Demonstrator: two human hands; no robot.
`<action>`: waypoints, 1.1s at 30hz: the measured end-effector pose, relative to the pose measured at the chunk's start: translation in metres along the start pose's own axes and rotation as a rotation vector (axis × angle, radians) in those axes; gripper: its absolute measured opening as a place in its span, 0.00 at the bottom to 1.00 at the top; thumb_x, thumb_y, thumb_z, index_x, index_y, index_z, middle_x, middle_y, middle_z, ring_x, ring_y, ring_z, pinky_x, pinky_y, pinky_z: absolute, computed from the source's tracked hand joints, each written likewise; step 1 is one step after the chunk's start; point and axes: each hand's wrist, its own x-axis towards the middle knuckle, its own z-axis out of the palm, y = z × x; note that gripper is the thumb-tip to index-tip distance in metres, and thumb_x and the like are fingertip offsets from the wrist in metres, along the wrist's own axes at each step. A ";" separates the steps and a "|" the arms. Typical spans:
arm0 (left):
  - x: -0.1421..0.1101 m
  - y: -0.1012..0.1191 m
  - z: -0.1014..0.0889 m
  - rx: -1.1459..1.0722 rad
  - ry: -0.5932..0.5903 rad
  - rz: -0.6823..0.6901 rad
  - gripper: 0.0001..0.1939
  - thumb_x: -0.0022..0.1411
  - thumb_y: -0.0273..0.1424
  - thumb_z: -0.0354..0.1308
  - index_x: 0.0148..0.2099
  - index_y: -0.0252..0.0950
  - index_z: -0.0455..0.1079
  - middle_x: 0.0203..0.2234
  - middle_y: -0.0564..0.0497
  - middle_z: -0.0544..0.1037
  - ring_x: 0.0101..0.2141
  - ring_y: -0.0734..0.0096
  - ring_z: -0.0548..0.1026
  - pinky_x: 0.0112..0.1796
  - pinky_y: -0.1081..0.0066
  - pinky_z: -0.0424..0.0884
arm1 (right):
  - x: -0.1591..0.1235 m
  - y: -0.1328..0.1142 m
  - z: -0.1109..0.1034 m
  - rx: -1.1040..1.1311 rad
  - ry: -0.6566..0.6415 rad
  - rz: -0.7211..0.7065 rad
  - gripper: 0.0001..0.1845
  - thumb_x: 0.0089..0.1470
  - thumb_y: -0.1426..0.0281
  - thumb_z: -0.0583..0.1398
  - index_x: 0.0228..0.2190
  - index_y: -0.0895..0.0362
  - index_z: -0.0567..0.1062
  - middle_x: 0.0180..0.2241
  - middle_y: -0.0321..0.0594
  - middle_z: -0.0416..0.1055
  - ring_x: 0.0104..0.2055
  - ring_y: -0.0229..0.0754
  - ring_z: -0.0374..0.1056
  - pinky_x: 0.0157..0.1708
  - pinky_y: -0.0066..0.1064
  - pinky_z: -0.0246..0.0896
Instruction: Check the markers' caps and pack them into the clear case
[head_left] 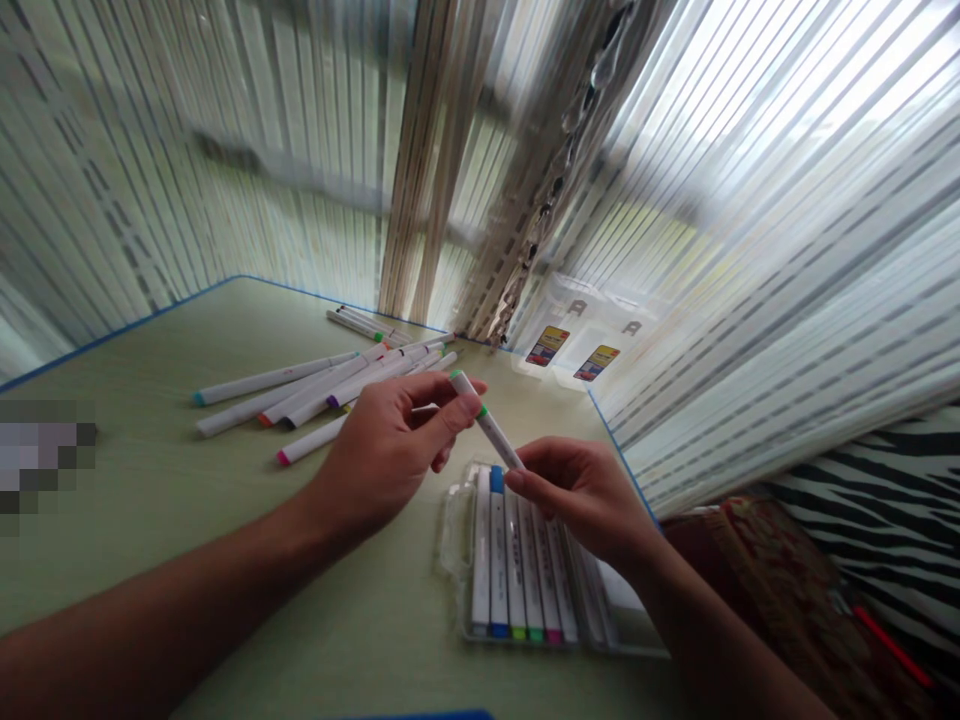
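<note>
A white marker (495, 436) with a green-ended cap is held tilted between my two hands. My left hand (396, 428) pinches its capped upper end between thumb and fingers. Thumb and fingers of my right hand (581, 490) close on its lower end. Just below, a clear plastic case (455, 530) lies open on the table, holding a row of white markers (517, 570) with blue, lime, green and pink ends. My right hand hides part of that case. Beyond my left hand is a loose pile of white markers (300, 395) with coloured ends.
Two clear plastic cases with yellow-and-blue labels (549, 346) stand at the table's far right corner. The pale green table (135, 430) has a blue edge. Striped sheer curtains (300, 150) hang behind it. Zebra-striped fabric (877, 500) is at the right.
</note>
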 end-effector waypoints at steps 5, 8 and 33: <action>-0.012 0.001 0.006 0.147 -0.093 0.115 0.08 0.64 0.34 0.62 0.39 0.34 0.78 0.22 0.55 0.73 0.24 0.76 0.69 0.25 0.76 0.64 | 0.000 0.007 -0.001 -0.074 -0.059 -0.030 0.19 0.48 0.56 0.71 0.32 0.60 0.82 0.20 0.33 0.67 0.21 0.32 0.53 0.20 0.26 0.46; -0.018 0.002 0.008 0.243 -0.138 0.201 0.07 0.64 0.33 0.62 0.37 0.36 0.78 0.30 0.51 0.79 0.31 0.71 0.74 0.31 0.74 0.69 | 0.000 0.008 -0.002 -0.111 -0.057 -0.060 0.19 0.48 0.56 0.70 0.33 0.59 0.82 0.19 0.32 0.65 0.21 0.32 0.53 0.20 0.27 0.47; -0.029 0.006 0.012 0.261 -0.311 0.365 0.09 0.62 0.31 0.64 0.45 0.38 0.80 0.25 0.54 0.77 0.24 0.75 0.71 0.27 0.75 0.68 | -0.003 -0.003 -0.003 -0.176 -0.057 -0.144 0.14 0.50 0.62 0.68 0.33 0.61 0.82 0.27 0.41 0.75 0.25 0.37 0.61 0.24 0.29 0.54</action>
